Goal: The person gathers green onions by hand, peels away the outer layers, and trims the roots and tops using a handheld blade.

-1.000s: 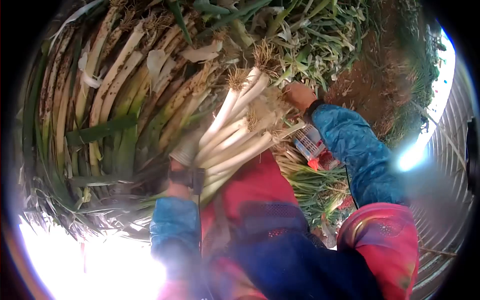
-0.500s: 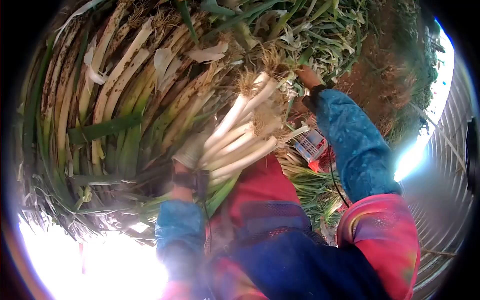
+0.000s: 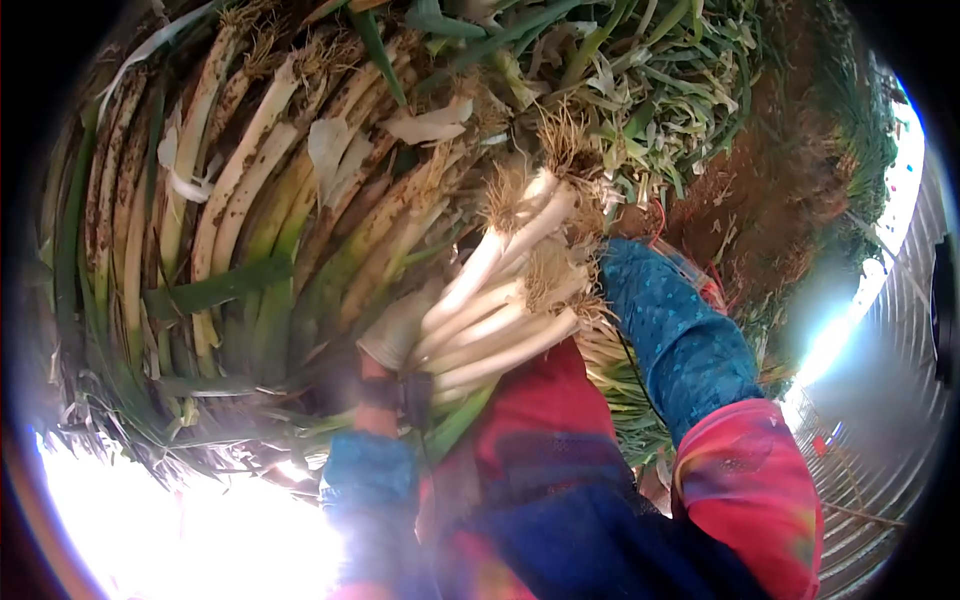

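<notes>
Green onions (image 3: 490, 310), peeled clean and white, make up a thick bunch held out in front of the person in the head view. Their stalks lie side by side and slant up and away from the left hand, ending in tufts of pale roots (image 3: 520, 190) at the far end.

The left hand (image 3: 395, 330) wears a light glove and is closed around the bunch from the left side, gripping the stalks low down, near where the white turns green. A dark strap (image 3: 385, 392) circles the wrist just below the glove, and a blue sleeve (image 3: 370, 470) runs back from it toward the body.

The right sleeve (image 3: 670, 330), also blue, reaches up to the right side of the bunch and ends against the root tufts. The right hand is hidden behind the roots, so I cannot tell whether it grips anything.

Beyond the left hand, to its left and above it, lies a big heap of muddy onions (image 3: 230, 200), unpeeled and laid in rows with the roots pointing up. Past the roots of the held bunch is a litter of green leaves (image 3: 640, 80). To the right of the right sleeve is bare brown soil (image 3: 760, 170). Under both arms shows red cloth (image 3: 530, 420) on the person's lap.
</notes>
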`<state>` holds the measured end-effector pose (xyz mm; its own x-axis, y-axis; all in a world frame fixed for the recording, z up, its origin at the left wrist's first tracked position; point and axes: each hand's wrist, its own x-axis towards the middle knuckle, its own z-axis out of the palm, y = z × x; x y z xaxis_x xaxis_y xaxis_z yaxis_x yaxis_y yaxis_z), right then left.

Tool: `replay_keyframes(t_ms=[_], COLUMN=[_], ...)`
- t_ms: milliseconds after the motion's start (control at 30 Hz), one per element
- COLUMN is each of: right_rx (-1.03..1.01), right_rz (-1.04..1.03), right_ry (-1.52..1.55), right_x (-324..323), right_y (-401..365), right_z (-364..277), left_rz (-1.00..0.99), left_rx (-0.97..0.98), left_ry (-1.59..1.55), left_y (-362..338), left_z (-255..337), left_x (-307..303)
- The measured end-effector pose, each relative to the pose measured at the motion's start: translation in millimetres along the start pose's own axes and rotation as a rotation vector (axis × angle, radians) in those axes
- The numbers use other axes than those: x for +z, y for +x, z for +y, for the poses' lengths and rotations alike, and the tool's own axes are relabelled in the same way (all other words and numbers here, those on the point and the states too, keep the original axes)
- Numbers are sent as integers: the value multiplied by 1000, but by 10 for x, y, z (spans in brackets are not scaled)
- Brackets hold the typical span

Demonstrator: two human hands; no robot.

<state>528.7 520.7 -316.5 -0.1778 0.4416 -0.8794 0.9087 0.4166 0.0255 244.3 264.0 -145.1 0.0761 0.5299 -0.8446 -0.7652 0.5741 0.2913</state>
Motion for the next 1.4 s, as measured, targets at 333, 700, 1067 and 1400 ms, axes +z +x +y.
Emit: replay_keyframes(t_ms=[333, 700, 1067, 1400], right_rx=[-74, -422, -617, -475], right_rz=[-502, -326, 347, 370], right_ry=[1051, 179, 125, 639], right_x=[-512, -771, -178, -2124], right_y=[-1094, -2643, -1860, -1680], right_z=[-169, -1022, -377, -892], left_rz=[1, 25, 40, 56], left_rx=[-46, -16, 23, 36], left_ry=[34, 209, 221, 299], left_y=[87, 3, 115, 54], left_z=[-199, -171, -301, -231], left_x=[-192, -224, -288, -228])
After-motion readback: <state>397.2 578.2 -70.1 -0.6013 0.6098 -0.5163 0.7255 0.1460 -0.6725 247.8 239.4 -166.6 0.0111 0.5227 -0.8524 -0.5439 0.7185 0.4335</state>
